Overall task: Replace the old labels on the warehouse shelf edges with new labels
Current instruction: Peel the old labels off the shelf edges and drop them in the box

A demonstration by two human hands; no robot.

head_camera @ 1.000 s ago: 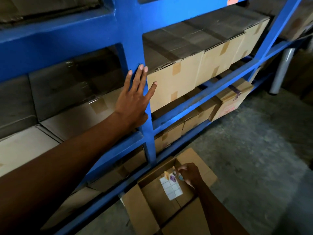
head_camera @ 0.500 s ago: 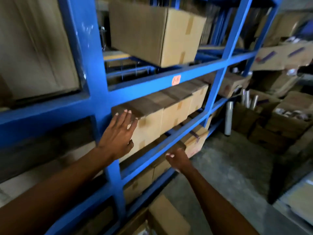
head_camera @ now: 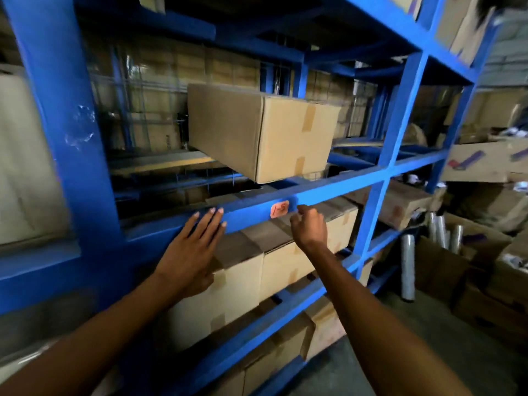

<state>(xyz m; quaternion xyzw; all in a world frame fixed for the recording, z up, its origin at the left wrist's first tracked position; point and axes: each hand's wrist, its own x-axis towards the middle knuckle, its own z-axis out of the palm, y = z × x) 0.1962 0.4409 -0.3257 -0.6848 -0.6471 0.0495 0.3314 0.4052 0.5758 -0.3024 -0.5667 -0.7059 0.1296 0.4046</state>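
Item: old label, orange-pink, with a handwritten mark too blurred to read. It is sitting on the front face of the blue shelf edge, the horizontal beam at about chest height, and facing the aisle, presumably so stock can be identified without reaching in. It is not yet removed.

Item: right hand. It is hovering just right of the old label and slightly below it, with its fingers curling loosely toward the label's right end. Whether a fingertip is already touching the label cannot be told; nothing is visibly being held. The pose reads as preparation for picking at a corner to peel.

Item: left hand. It is lying flat to the left of the old label, fingers straight and released, tips resting on the same shelf edge. It is judged to be bracing the body while the other hand works.

Item: cardboard box. It is standing above the old label, on the shelf the beam carries, turned at an angle.

Item: row of taped boxes. These are filling the bay directly below the old label.

Item: plastic-wrapped rolls. They are standing on the floor well to the right of the old label and below it.

No new label is in view.
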